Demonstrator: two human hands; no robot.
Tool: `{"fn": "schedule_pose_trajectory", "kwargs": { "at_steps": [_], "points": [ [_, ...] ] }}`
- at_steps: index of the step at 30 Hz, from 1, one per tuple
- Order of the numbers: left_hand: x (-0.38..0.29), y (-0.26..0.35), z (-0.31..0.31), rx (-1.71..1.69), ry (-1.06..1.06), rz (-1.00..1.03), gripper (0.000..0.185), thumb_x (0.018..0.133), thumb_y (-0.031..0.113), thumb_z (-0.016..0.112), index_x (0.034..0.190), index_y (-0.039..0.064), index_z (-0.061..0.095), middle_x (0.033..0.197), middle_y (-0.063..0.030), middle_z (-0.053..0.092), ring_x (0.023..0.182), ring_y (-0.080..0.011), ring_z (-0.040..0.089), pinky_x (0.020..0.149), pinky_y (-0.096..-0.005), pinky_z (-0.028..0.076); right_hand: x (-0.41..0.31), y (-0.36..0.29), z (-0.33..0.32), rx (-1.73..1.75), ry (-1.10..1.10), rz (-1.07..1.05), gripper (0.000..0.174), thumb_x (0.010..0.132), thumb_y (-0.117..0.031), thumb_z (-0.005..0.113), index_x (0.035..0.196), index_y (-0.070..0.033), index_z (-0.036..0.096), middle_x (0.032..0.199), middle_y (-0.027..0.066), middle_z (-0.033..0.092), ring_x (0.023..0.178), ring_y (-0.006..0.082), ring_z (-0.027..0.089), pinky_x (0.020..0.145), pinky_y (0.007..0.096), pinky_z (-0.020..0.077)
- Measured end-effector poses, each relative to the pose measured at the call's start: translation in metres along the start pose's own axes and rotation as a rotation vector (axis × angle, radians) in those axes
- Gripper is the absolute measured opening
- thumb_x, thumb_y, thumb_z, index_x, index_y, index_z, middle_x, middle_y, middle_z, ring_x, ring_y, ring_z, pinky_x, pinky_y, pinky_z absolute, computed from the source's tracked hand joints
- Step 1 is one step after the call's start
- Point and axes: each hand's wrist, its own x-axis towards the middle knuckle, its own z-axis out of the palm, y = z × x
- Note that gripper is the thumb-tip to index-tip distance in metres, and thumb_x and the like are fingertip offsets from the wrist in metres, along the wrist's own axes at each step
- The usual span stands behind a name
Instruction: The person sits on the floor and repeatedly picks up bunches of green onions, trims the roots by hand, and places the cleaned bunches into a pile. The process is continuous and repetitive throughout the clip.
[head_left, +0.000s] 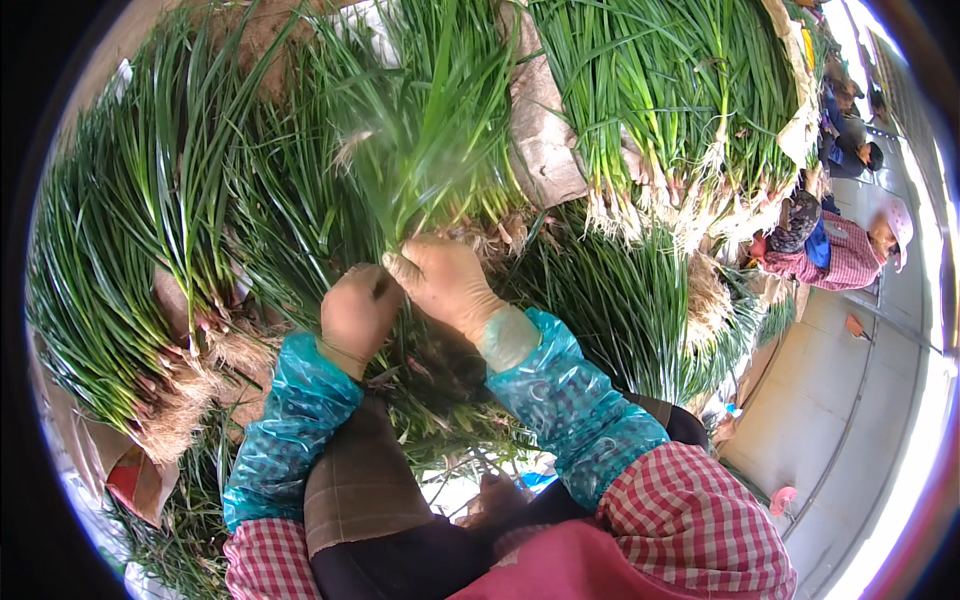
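Note:
Before my chest both hands are close together, in thin translucent gloves with shiny teal sleeve covers. My right hand (442, 281) is closed on the lower stems of a small bunch of green leafy stalks (416, 150), whose upper leaves are blurred. My left hand (361, 311) is curled just beside it, lower and to the left; whether it grips anything is hidden. Behind them lie more of the long-leaved plants with pale roots (517, 232). Loose stalks and leaf scraps (450, 420) lie below my hands, between my legs.
Rooted bundles (105, 262) lie at the left, with more bundles (675, 97) at the upper right beside brown sacking (544, 127). Another green heap (600, 300) is right of my hands. A person in a checked top (825, 251) sits at the right, with others beyond.

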Motion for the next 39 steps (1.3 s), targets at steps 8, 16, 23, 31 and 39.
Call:
{"fn": "schedule_pose_trajectory", "kwargs": {
  "at_steps": [8, 16, 23, 31, 39],
  "points": [
    [-0.005, 0.007, -0.013, -1.244, -0.196, -0.668, 0.033, 0.094, 0.025, 0.056, 0.069, 0.003, 0.059, 0.059, -0.0012, 0.054, 0.05, -0.009, 0.042, 0.05, -0.0216, 0.034, -0.018, -0.022, 0.017, 1.257, 0.234, 0.858, 0.026, 0.096, -0.03, 0.056, 0.08, -0.01, 0.062, 0.068, -0.0038, 0.057, 0.055, 0.0052, 0.047, 0.048, 0.0207, 0.0364],
    [-0.008, 0.004, -0.021, -1.348, -0.238, -0.64, 0.044, 0.096, 0.038, 0.05, 0.07, 0.002, 0.058, 0.062, -0.0037, 0.054, 0.051, -0.0113, 0.044, 0.049, -0.0228, 0.033, 0.005, -0.004, 0.028, 0.965, -0.056, 0.38, 0.033, 0.095, -0.037, 0.054, 0.088, -0.005, 0.062, 0.066, 0.0086, 0.058, 0.056, 0.0212, 0.055, 0.051, 0.0289, 0.0419],
    [-0.011, 0.01, -0.016, -0.929, 0.028, -0.416, 0.04, 0.101, 0.032, 0.044, 0.073, 0.005, 0.053, 0.061, 0.0015, 0.046, 0.053, -0.0061, 0.042, 0.05, -0.0221, 0.034, 0.0, 0.004, 0.062, 0.127, -0.066, 0.552, 0.034, 0.097, -0.03, 0.044, 0.091, 0.001, 0.056, 0.081, 0.0236, 0.063, 0.085, 0.0404, 0.062, 0.071, 0.0456, 0.0497],
    [-0.01, 0.006, -0.024, -0.961, -0.077, -0.643, 0.025, 0.095, 0.025, 0.056, 0.081, 0.005, 0.059, 0.065, 0.0015, 0.053, 0.052, -0.0043, 0.043, 0.049, -0.0198, 0.034, 0.019, 0.026, -0.01, 0.032, 0.037, 0.589, 0.059, 0.092, -0.058, 0.045, 0.097, -0.002, 0.064, 0.09, 0.0178, 0.067, 0.087, 0.0345, 0.065, 0.081, 0.0437, 0.05],
    [-0.005, -0.002, -0.018, -1.022, 0.101, -0.566, 0.017, 0.094, 0.02, 0.055, 0.093, 0.006, 0.065, 0.076, 0.0013, 0.06, 0.053, -0.0024, 0.044, 0.048, -0.0173, 0.034, 0.032, 0.024, -0.009, 0.544, -0.11, 0.683, 0.027, 0.09, -0.025, 0.061, 0.094, 0.002, 0.061, 0.075, 0.0136, 0.064, 0.06, 0.0195, 0.061, 0.056, 0.0352, 0.0511]
  ]
}}
